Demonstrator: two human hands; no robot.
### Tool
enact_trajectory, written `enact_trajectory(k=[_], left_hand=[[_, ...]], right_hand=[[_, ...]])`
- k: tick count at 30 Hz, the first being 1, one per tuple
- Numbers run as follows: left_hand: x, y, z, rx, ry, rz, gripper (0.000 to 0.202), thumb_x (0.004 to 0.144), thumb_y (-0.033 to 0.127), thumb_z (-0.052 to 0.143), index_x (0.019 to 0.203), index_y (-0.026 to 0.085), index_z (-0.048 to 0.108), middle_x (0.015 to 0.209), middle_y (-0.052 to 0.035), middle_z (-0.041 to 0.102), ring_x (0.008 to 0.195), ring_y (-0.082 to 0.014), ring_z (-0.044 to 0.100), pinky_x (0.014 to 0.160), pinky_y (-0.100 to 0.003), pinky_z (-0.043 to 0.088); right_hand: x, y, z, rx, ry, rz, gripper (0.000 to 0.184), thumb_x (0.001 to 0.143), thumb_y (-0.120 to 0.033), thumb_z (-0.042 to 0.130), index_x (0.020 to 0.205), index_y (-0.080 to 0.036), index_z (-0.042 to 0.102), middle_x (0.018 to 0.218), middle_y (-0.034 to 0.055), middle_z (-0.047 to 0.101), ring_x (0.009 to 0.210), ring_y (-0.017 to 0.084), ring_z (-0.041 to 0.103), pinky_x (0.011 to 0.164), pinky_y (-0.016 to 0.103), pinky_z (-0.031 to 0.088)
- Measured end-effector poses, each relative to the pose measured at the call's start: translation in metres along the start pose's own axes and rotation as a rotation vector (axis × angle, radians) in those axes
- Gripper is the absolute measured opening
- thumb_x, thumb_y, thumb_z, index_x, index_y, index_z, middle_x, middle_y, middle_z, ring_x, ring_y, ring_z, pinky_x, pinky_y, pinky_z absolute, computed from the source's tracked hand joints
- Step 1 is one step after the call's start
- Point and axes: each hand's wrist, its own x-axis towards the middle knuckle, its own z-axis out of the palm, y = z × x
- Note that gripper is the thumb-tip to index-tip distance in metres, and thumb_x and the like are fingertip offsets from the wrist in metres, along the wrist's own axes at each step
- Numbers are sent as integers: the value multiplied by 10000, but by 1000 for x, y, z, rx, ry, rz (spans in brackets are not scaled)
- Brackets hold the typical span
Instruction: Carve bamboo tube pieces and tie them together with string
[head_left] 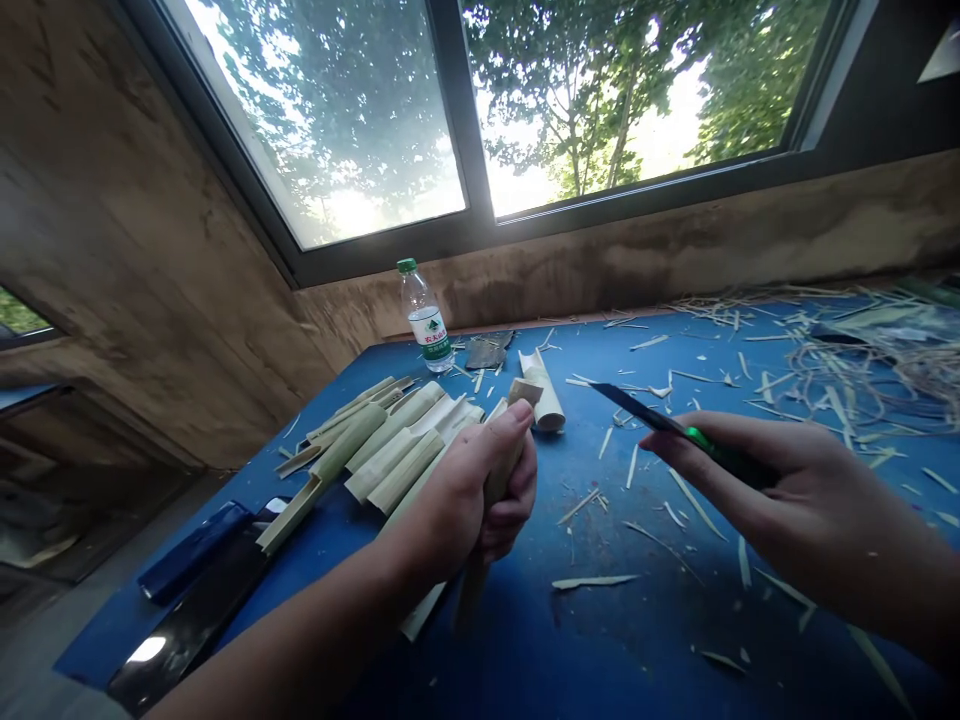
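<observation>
Left hand (480, 490) grips a bamboo strip (501, 470) upright near the table's (525, 640) middle; right hand (795, 490) holds a knife (660, 420), blade pointing left toward it.

Upright bamboo strip (523, 392), dark-bladed knife (637, 408)

Bare left hand (472, 495), bare right hand (799, 495); forearms uncovered; nails seemingly short.

We faced a wide dark-framed window (337, 110) bright with leafy trees (600, 80), rough brown walls (112, 250) flanking our blue table (615, 640).
</observation>
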Motion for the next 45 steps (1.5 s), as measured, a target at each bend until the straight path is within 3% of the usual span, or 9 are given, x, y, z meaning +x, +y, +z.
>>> enact_trajectory(k=[4, 7, 11, 17, 25, 31, 38, 41, 45], left_hand=[[-5, 1, 8, 34, -4, 9, 502, 1035, 631, 499, 730, 234, 470, 527, 77, 343, 407, -75, 250, 380, -193, 244], [-8, 2, 17, 79, -19, -3, 541, 1027, 659, 524, 703, 231, 462, 522, 77, 331, 416, -72, 254, 401, -205, 212], [-6, 2, 25, 128, -45, 14, 658, 1005, 756, 531, 621, 238, 396, 488, 73, 301, 408, -69, 253, 395, -213, 185], [-5, 8, 23, 121, -63, 36, 556, 959, 641, 505, 579, 241, 434, 456, 42, 349, 366, -83, 301, 366, -223, 233], [-2, 7, 21, -143, -197, -142, 172, 808, 390, 512, 853, 234, 453, 640, 71, 362, 439, -67, 217, 381, -162, 239], [2, -9, 35, -163, -207, -250, 283, 764, 280, 530, 1039, 214, 515, 759, 55, 381, 528, -70, 269, 455, -142, 268], [5, -20, 32, -145, -244, -221, 147, 900, 303, 474, 1024, 230, 505, 778, 51, 414, 514, -66, 293, 430, -145, 299], [5, -24, 32, -23, -198, -193, 60, 988, 295, 476, 986, 236, 487, 790, 43, 489, 496, -78, 408, 409, -170, 375], [1, -27, 34, 4, -132, -134, 177, 1113, 459, 474, 1161, 295, 520, 861, 61, 533, 455, -66, 404, 374, -175, 358]], right_hand=[[-2, -8, 3, 19, 105, 48, 382, 1003, -662, 728, 950, -284, 737, 650, 2, 558, 534, 167, 447, 460, 304, 302], [-3, -19, 6, 107, 121, 67, 384, 962, -660, 783, 924, -281, 738, 612, -12, 495, 518, 157, 413, 446, 302, 272], [-1, -29, 11, 193, 91, 55, 360, 933, -619, 839, 924, -271, 748, 636, -19, 523, 540, 154, 438, 475, 298, 343], [-1, -29, 14, 173, 94, 10, 373, 941, -589, 847, 865, -239, 743, 633, -28, 516, 558, 134, 433, 508, 281, 351], [1, -26, 18, 225, 168, 10, 388, 984, -601, 792, 911, -222, 744, 579, -60, 442, 472, 97, 374, 433, 258, 296], [3, -31, 18, 199, 136, 18, 331, 985, -535, 791, 953, -206, 778, 584, -42, 517, 473, 115, 454, 433, 266, 352], [-4, -35, 18, 171, 46, -53, 149, 979, -373, 781, 990, -225, 798, 645, -19, 613, 515, 120, 478, 479, 266, 390], [-7, -33, 19, 188, -6, -50, 168, 979, -394, 794, 1045, -239, 800, 667, -28, 584, 547, 122, 487, 495, 260, 394], [-6, -31, 18, 158, -57, 59, 206, 994, -437, 776, 953, -235, 771, 693, -12, 616, 599, 140, 526, 529, 274, 394]])
